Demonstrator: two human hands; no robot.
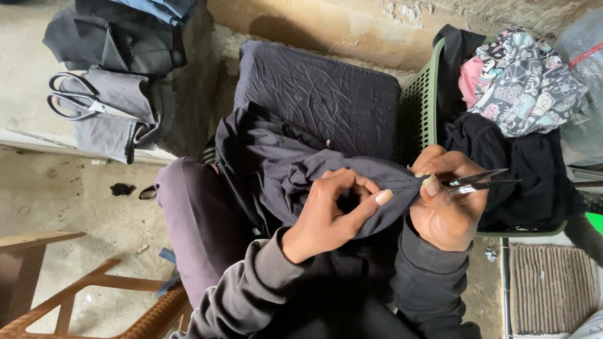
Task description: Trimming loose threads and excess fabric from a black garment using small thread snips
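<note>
While left hand [326, 213] pinches dark cloth [282, 169]; snips [480, 181] in right hand [446, 201] grip, blades level, pointing right.

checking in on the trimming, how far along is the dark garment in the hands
Done: hard to judge; folded dark pieces lie stacked on the ledge by the big scissors. In hand: the left hand bunches the dark garment while the right hand holds small snips at its edge. Left: more cloth, dark and patterned, sits in the green basket.
</note>
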